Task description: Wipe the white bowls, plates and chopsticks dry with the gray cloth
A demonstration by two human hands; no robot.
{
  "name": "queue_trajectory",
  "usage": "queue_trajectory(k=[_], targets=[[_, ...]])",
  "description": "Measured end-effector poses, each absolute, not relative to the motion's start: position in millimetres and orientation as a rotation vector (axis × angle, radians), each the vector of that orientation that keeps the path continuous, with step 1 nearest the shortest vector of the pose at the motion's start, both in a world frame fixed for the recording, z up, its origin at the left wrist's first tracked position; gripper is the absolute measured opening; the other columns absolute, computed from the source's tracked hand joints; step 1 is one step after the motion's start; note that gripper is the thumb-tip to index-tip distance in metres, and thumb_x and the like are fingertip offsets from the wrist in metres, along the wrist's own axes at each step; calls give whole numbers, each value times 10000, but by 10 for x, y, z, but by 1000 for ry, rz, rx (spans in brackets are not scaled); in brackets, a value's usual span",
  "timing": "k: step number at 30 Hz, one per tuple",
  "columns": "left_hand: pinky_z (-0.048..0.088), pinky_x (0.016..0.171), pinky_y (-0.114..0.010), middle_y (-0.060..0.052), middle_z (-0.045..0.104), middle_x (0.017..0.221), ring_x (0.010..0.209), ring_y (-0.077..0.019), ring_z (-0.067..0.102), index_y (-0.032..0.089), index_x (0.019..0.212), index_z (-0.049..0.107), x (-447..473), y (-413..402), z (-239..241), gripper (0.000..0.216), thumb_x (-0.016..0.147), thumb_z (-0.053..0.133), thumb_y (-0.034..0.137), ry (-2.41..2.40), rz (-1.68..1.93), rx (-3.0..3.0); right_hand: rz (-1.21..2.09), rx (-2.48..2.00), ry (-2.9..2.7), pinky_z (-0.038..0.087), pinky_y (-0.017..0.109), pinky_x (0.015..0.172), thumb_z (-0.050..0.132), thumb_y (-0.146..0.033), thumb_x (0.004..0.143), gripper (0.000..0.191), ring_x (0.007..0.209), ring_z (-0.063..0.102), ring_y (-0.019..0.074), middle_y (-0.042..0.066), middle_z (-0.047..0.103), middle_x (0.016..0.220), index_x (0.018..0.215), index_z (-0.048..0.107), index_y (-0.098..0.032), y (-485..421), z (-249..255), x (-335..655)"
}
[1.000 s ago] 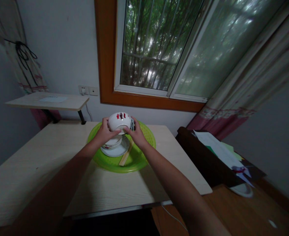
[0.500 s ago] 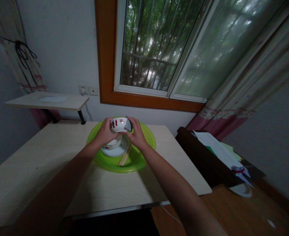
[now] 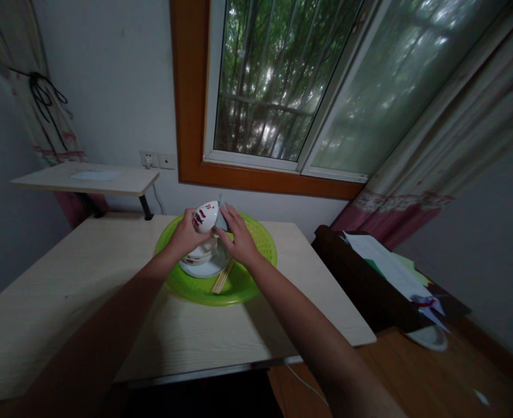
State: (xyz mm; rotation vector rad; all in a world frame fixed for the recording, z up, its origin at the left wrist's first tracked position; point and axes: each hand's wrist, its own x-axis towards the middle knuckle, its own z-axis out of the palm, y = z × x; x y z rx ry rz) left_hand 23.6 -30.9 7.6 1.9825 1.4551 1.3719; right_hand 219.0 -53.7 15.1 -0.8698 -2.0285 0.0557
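My left hand (image 3: 187, 237) grips a white bowl (image 3: 205, 216) with red and dark markings, tilted on its side above a green plastic basket (image 3: 256, 278). A grey cloth (image 3: 222, 219) lies against the bowl's right side, and my right hand (image 3: 239, 237) is closed on it, pressing it to the bowl. Beneath the hands, white bowls (image 3: 199, 255) rest on a white plate (image 3: 206, 270) in the basket, partly hidden by my left hand. Beside the plate lie wooden chopsticks (image 3: 222, 277).
The basket stands on a pale wooden table (image 3: 208, 337). A small raised shelf (image 3: 128, 181) with a paper sheet is at the back left. Right of the table, papers (image 3: 387, 267) lie on a dark brown piece of furniture (image 3: 361, 287). A window (image 3: 269, 87) is behind.
The bowl has turned from roughly level to a steeper tilt, its right side rising. My right hand and the grey cloth have shifted over the bowl's right side.
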Motion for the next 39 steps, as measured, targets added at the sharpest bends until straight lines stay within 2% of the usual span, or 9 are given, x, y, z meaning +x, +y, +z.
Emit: queue_trajectory(k=[4,7,10,13,16,22,26,32,39], targets=[[510,761,-323,-63,670,1039,899,-227,669,227,1103,441,225,-296,58,582,627,766,307,1445,1313,1999,16,-806,-2196,184,535,1247,465,-359,993,572,1541,131,233,5,260,1635,1542,309,-319,-642,223,2147],[512,771,-331,-58,670,1018,893,-228,665,226,1083,447,226,-289,49,574,606,763,261,1449,1304,2027,27,-785,-2244,148,570,1247,466,-351,991,542,1541,134,243,-8,293,1621,1521,354,-333,-675,249,2112],[518,751,-328,-58,669,1004,881,-226,669,225,1080,441,235,-290,53,572,620,772,302,1450,1332,2004,95,-812,-2143,149,539,1256,433,-363,1005,535,1541,136,224,-9,268,1631,1530,339,-323,-635,227,2105],[524,741,-330,-79,668,1027,898,-232,677,219,1084,435,240,-290,61,581,639,780,363,1462,1385,1964,221,-874,-1965,170,486,1260,408,-441,1011,569,1529,188,206,20,235,1643,1549,298,-293,-533,159,2146],[530,762,-352,-96,664,1055,925,-250,679,216,1100,426,232,-281,61,611,640,787,395,1499,1396,1940,414,-924,-1833,186,452,1255,409,-559,984,638,1508,254,198,46,288,1625,1545,313,-270,-420,71,2201],[529,779,-373,-105,644,1070,942,-264,668,211,1113,409,217,-267,47,628,658,774,442,1526,1429,1950,737,-953,-1636,259,505,1218,320,-637,980,670,1479,324,192,44,412,1563,1540,315,-269,-328,-45,2204],[528,738,-357,-88,652,1032,900,-256,674,222,1069,413,236,-277,37,592,648,779,417,1487,1356,1978,556,-955,-1718,177,470,1253,315,-632,983,678,1509,253,191,53,318,1612,1542,320,-248,-375,-10,2189],[518,721,-339,-74,663,995,888,-251,678,235,1021,409,254,-290,25,531,658,760,397,1438,1312,2030,161,-833,-2047,126,501,1265,370,-440,1023,560,1547,91,208,-1,191,1655,1556,279,-297,-556,150,2144],[517,713,-338,-73,658,995,872,-246,680,226,1059,398,249,-290,59,592,635,777,393,1478,1392,1948,161,-824,-2047,124,511,1266,370,-418,1025,554,1548,79,206,-28,168,1659,1560,254,-330,-581,168,2103]])
